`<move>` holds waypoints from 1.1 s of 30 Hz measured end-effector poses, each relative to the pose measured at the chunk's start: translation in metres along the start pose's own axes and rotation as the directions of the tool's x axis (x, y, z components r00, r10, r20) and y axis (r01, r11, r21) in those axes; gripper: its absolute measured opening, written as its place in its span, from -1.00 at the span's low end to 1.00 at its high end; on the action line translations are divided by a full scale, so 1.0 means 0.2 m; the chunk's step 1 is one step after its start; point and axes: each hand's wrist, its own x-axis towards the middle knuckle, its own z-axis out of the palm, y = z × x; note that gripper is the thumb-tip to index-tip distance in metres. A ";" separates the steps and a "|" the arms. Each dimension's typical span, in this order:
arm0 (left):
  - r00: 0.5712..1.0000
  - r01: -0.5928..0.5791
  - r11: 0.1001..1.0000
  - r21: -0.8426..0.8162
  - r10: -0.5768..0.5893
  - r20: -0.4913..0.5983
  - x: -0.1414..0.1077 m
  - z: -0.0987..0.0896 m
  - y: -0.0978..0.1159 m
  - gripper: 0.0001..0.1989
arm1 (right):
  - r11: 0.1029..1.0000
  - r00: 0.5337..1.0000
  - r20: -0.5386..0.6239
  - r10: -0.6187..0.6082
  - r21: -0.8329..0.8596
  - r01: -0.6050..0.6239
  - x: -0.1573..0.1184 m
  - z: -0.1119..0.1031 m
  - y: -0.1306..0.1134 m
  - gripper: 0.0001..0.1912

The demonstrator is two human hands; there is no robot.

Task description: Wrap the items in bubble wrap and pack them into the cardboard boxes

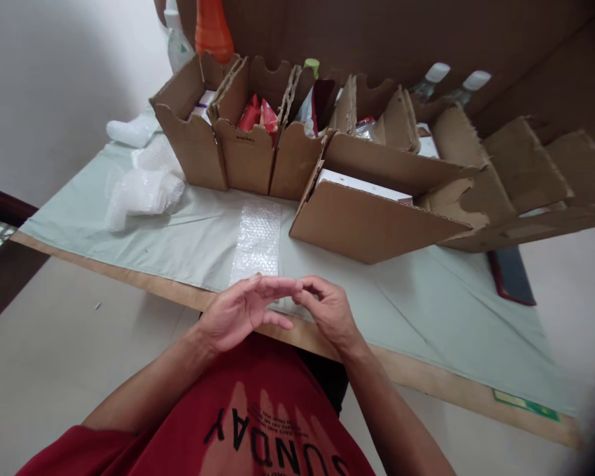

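Observation:
My left hand [242, 311] is open in front of me, palm turned up and fingers stretched out to the right, with nothing lying in it. With thumb and forefinger, my right hand [328, 311] pinches the fingertips of the left. Whether something tiny sits between them cannot be made out. Both hands are over the table's front edge. Just beyond them a flat strip of bubble wrap [258, 241] lies on the pale green cloth [198, 231], its near end partly hidden behind my left hand.
Crumpled bubble wrap [146, 192] lies at the left. Several cardboard bins [250, 158] with packets and boxes line the back; a cardboard holder [371, 221] with a white box [357, 185] stands in front. Behind are an orange bottle [213, 30] and white-capped bottles [436, 74]. A dark flat object [510, 274] lies right.

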 end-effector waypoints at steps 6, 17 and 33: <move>1.000 0.001 1.000 -0.015 -0.001 -0.013 0.00 -0.01 -0.01 -0.56 | 1.000 1.000 -0.002 0.011 -0.011 -0.011 0.00 0.00 0.00 -0.78; 0.999 -0.001 0.999 -0.037 0.002 0.037 0.02 0.01 -0.02 -0.53 | 0.999 1.000 -0.003 0.015 -0.037 -0.015 0.02 -0.05 0.02 -0.76; 0.999 -0.021 1.000 0.021 0.022 -0.043 0.02 0.02 -0.08 -0.62 | 0.998 0.998 -0.001 0.058 0.014 -0.058 -0.02 -0.05 0.04 -0.76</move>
